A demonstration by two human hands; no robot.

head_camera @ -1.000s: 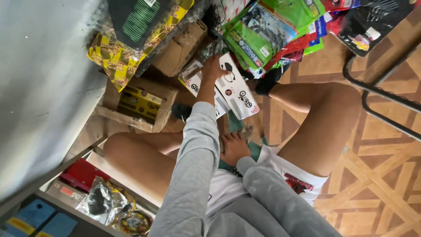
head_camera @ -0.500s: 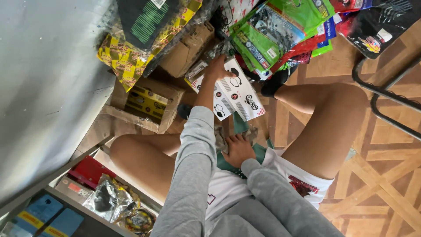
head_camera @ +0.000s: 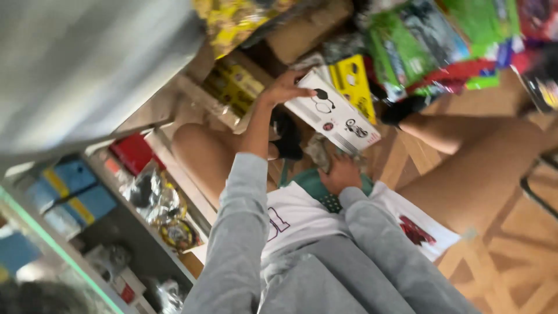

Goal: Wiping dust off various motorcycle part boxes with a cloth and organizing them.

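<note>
A small shop: packaged goods (head_camera: 442,40) in heaps, stocked glass-fronted shelves (head_camera: 116,203), wooden floor (head_camera: 511,267).

The flat box (head_camera: 334,116) is white with black and red prints. Behind it, a card (head_camera: 352,81) is yellow. The packets (head_camera: 427,40) are green, the sleeves (head_camera: 244,232) grey, the shelf boxes (head_camera: 81,195) blue with yellow stripes.

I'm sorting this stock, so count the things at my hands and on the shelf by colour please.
White flat packs, held by the left hand: 1
Yellow packs behind it: 1
Red boxes on the shelf: 1
Blue boxes on the shelf: 2
Total: 5
The blurred pile of green and red packets above is left out.
</note>
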